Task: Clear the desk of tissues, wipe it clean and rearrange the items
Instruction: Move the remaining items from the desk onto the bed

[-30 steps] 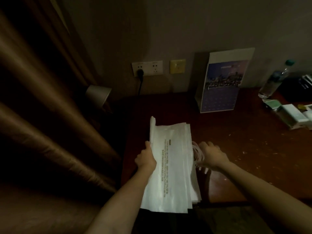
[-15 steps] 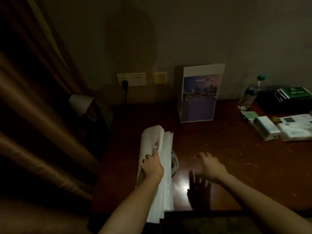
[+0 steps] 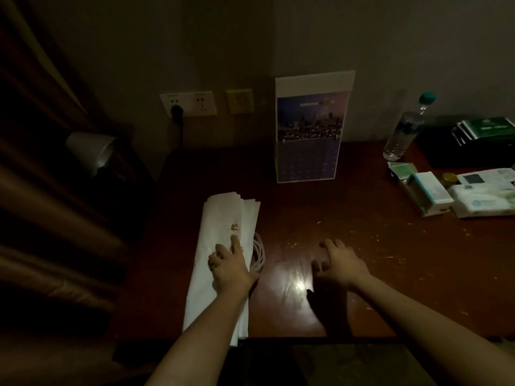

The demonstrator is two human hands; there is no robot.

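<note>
A brown curtain [image 3: 41, 190] fills the left side of the frame. The dark red wooden desk [image 3: 376, 274] spans the centre and right, its surface flecked with pale specks. At lower centre-left a stack of folded white paper bags [image 3: 223, 218] lies lengthwise on the desk, its near end overhanging the front edge and its white cord handles [image 3: 259, 252] looping out on the right. The left hand [image 3: 230, 264] presses flat on the stack, fingers straight. The right hand [image 3: 341, 263] is at lower centre over bare wood, palm down, fingers loosely spread and holding nothing; whether it touches the desk cannot be told. An upright calendar [image 3: 310, 129] stands at upper centre against the wall. At the right edge a pack of tissues [image 3: 485, 200] lies beside a white box [image 3: 430, 192], in front of a black box [image 3: 457, 151]. A clear water bottle [image 3: 404, 129] stands near them. A wall socket [image 3: 189, 103] sits at upper left centre.
</note>
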